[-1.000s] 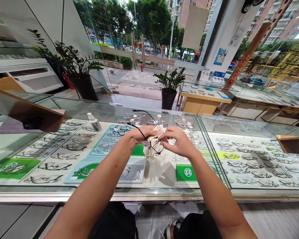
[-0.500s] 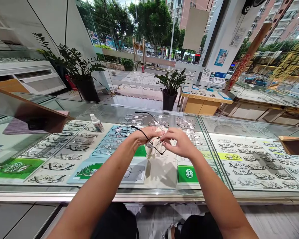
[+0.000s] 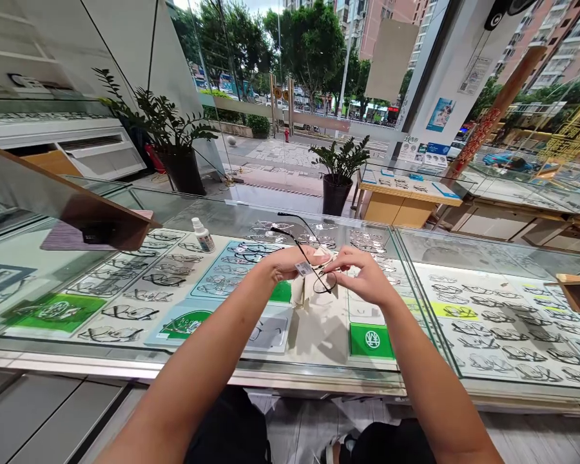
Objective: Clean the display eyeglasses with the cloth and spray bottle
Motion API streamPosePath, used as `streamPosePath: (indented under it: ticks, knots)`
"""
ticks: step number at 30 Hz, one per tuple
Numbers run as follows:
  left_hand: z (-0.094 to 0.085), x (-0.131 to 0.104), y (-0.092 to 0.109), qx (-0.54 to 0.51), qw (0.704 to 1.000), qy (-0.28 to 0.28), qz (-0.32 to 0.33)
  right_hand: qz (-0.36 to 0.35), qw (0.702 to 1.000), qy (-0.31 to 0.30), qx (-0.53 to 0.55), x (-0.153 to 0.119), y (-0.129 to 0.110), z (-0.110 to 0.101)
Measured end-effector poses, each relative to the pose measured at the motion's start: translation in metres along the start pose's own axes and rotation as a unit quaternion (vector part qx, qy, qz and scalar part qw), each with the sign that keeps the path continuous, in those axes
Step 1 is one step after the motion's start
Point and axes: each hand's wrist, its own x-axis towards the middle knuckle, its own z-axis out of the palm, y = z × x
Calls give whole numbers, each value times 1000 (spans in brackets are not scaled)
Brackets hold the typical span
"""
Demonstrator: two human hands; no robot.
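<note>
Above the glass counter, my left hand [image 3: 294,259] is closed around a pair of dark-rimmed eyeglasses [image 3: 309,256] and a pale cloth [image 3: 314,298]. The dark temples stick up and to the left, unfolded. A small white tag [image 3: 303,268] with print hangs from the near temple. My right hand [image 3: 362,276] pinches the glasses near the front, thumb and fingers close together by a lens rim. Part of the cloth hangs below the fingers. My fingers hide the far lens and the bridge.
Rows of eyeglasses [image 3: 131,312] lie in the glass display case [image 3: 319,370]. A white spray bottle [image 3: 203,236] stands at the left, near a brown-backed mirror or panel [image 3: 120,212]. Green cards [image 3: 371,339] lie below my hands. Potted plants [image 3: 337,187] stand beyond the counter.
The view has shifted slightly to the left. The glasses have tilted a little in my hands, and the tag now shows more plainly. Both hands keep their hold.
</note>
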Motion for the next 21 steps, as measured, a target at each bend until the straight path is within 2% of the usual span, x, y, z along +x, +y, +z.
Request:
streamPosePath:
  ticks: [6, 8, 12, 16, 18, 21]
  knots:
    - [7, -8, 4, 13, 1000, 14, -23, 5, 999, -11, 36, 0, 2, -7]
    - [5, -7, 3, 10, 1000, 16, -22, 2, 999, 7, 39, 0, 2, -9]
    - [-1, -2, -1, -7, 1000, 26, -11, 24, 988, 125, 82, 1, 4, -13]
    - [-4, 3, -2, 16, 997, 50, 59, 67, 948, 251, 184, 2, 7, -20]
    - [-4, 4, -2, 46, 991, 57, 112, 90, 927, 287, 224, 3, 7, -23]
    - [-2, 4, -2, 86, 980, 67, 164, 122, 909, 308, 251, 5, 5, -23]
